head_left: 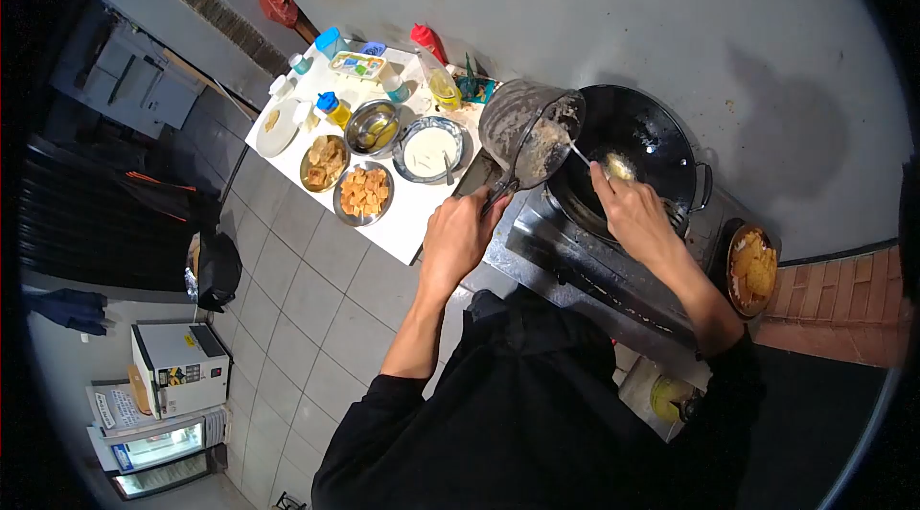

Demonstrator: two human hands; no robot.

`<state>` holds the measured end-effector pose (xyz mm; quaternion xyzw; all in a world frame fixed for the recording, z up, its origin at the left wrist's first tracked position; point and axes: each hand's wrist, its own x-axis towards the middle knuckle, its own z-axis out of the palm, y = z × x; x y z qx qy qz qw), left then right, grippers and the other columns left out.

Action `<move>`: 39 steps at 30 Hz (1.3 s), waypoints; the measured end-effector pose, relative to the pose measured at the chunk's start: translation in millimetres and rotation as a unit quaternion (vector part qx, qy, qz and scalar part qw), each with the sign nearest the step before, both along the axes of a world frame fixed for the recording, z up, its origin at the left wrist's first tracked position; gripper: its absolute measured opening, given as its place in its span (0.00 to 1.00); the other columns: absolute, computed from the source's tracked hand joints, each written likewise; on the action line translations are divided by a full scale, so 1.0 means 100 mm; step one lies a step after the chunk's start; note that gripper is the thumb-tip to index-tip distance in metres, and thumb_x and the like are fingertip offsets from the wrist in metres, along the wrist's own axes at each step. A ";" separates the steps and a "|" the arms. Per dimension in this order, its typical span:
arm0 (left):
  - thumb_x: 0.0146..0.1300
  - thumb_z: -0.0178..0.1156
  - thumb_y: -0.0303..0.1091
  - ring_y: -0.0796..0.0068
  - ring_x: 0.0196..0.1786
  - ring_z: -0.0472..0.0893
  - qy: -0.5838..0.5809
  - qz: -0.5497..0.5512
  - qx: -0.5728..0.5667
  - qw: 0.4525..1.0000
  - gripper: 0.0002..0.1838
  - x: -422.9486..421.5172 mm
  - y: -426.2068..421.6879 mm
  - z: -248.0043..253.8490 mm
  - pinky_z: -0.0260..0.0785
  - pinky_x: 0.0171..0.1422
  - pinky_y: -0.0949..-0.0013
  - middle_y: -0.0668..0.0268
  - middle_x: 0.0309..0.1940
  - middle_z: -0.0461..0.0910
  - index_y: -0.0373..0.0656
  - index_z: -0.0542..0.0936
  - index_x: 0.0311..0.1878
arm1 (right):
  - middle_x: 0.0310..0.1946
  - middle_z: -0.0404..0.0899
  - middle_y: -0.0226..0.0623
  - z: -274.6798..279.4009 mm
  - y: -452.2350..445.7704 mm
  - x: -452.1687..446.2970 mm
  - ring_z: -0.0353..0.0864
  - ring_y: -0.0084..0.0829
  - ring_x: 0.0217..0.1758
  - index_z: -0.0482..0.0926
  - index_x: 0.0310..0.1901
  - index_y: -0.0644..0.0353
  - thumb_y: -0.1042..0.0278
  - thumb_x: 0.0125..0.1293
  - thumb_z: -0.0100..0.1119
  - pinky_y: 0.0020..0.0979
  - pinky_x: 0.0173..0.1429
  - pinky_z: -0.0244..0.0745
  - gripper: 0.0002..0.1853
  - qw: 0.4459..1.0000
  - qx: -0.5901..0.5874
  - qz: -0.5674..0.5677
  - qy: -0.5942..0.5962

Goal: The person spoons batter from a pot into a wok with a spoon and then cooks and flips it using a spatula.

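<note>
Clearly, the left hand (460, 236) clasps the handle (501, 191) of a pot (505, 119) tilted toward the wok (663, 125), while the right hand (636, 215), nearer the wok, clasps a utensil (579, 153) slanting into the pot.

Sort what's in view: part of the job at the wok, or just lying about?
In use:
- pot, tilted, held by the left hand
- utensil, in the right hand
- wok

Apparently just around:
- red bottle
- red bag
- white appliance
</note>
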<state>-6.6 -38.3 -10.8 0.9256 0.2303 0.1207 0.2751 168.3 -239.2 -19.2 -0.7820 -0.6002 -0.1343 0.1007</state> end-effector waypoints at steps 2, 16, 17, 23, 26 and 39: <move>0.69 0.61 0.45 0.38 0.31 0.79 -0.051 0.000 0.010 0.999 0.19 0.00 0.00 -0.05 0.70 0.34 0.47 0.44 0.22 0.78 0.36 0.80 0.33 | 0.26 0.79 0.51 -0.01 0.00 -0.10 0.84 0.45 0.28 0.74 0.58 0.77 0.82 0.57 0.55 0.42 0.33 0.77 0.24 0.996 0.016 -0.013 0.084; 0.68 0.62 0.46 0.39 0.31 0.78 -0.055 -0.034 0.000 0.998 0.20 0.06 0.07 -0.11 0.69 0.35 0.48 0.43 0.21 0.77 0.34 0.82 0.33 | 0.30 0.80 0.55 0.10 -0.07 -0.04 0.83 0.51 0.31 0.74 0.55 0.77 0.86 0.59 0.54 0.43 0.35 0.78 0.20 0.986 0.141 -0.034 0.082; 0.68 0.62 0.46 0.39 0.31 0.78 -0.056 -0.037 0.001 0.998 0.20 0.05 0.07 -0.10 0.69 0.35 0.48 0.43 0.21 0.77 0.34 0.82 0.33 | 0.30 0.79 0.54 0.10 -0.08 -0.03 0.83 0.50 0.31 0.73 0.56 0.77 0.86 0.59 0.54 0.43 0.35 0.79 0.21 0.994 0.096 -0.036 0.042; 0.68 0.62 0.46 0.40 0.30 0.79 -0.066 -0.027 0.018 0.997 0.20 0.04 0.08 -0.14 0.69 0.35 0.49 0.44 0.21 0.77 0.34 0.82 0.34 | 0.25 0.78 0.56 -0.11 -0.08 -0.27 0.82 0.53 0.28 0.75 0.54 0.78 0.84 0.60 0.55 0.45 0.33 0.75 0.19 0.962 0.118 -0.067 0.237; 0.68 0.62 0.46 0.40 0.29 0.79 -0.062 -0.017 0.007 0.998 0.20 0.05 0.07 -0.07 0.69 0.36 0.49 0.44 0.20 0.77 0.34 0.82 0.35 | 0.25 0.78 0.58 -0.05 -0.05 -0.43 0.82 0.50 0.26 0.77 0.51 0.75 0.83 0.63 0.54 0.41 0.30 0.72 0.15 0.931 0.169 -0.085 0.312; 0.68 0.62 0.44 0.39 0.28 0.77 -0.099 -0.072 -0.075 0.990 0.21 0.09 0.11 -0.30 0.67 0.33 0.50 0.40 0.22 0.75 0.29 0.81 0.35 | 0.16 0.65 0.20 -0.09 0.08 -0.44 0.58 0.12 0.15 0.79 0.48 0.73 0.76 0.76 0.45 0.22 0.20 0.56 0.12 0.548 0.302 -0.158 0.764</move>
